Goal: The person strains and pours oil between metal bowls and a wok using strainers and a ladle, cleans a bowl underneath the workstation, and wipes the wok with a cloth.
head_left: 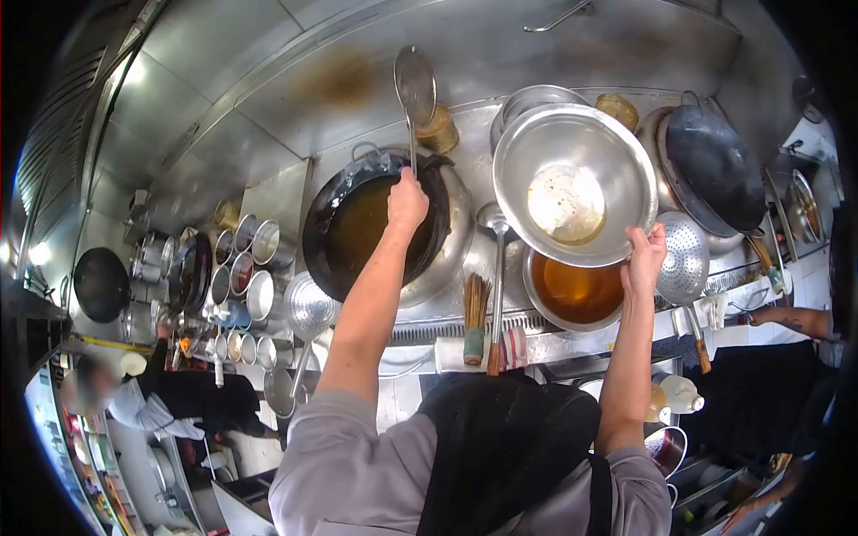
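1 bristle brush (476, 313) beside 1 ladle (498, 281) (wooden-handled).

bright — glare far left, sheen on metal bowl (628, 174) — fisheye curve, black corners

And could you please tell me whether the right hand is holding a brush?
No, the right hand grips the metal bowl by its rim.

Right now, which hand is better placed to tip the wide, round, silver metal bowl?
Probably the right hand: it grips the bowl by its rim, while the left hand holds a round-headed grey metal utensil.
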Demonstrator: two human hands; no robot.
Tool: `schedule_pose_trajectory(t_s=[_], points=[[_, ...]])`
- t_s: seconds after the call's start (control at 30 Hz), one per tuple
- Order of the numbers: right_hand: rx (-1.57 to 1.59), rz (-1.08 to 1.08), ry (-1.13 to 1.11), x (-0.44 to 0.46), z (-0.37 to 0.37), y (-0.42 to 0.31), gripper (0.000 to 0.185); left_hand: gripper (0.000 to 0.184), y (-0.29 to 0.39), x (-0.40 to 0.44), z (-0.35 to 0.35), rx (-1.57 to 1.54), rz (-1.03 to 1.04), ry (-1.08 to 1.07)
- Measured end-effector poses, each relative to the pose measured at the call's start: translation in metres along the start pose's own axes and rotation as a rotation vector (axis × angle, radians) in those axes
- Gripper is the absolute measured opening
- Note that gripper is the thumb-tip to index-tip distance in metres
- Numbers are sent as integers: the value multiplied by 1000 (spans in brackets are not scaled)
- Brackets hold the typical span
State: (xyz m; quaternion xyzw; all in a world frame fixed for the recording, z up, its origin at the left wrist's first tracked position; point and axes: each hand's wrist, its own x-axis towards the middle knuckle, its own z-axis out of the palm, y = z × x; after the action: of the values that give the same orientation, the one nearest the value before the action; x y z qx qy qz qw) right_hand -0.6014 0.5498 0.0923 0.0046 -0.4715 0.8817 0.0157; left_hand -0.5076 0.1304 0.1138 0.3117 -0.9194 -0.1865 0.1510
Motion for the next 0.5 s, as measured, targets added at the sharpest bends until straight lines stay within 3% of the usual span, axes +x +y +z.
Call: schedule_pose_trajectory(t_s=[0.1, 0.27, 0.4, 0.5], points=[[1, -32, 23, 4, -6, 8, 24, 19, 4, -18, 3, 1, -51, 57], [-52, -19, -6, 6, 2, 6, 25, 18, -11, -30, 29, 54, -67, -99], [-19, -23, -7, -1, 14, 4, 29, 14, -13, -43, 14, -335, 75, 41], [-44, -7, -49, -1, 9, 7, 29, 12, -5, -76, -25, -871, -151, -133]])
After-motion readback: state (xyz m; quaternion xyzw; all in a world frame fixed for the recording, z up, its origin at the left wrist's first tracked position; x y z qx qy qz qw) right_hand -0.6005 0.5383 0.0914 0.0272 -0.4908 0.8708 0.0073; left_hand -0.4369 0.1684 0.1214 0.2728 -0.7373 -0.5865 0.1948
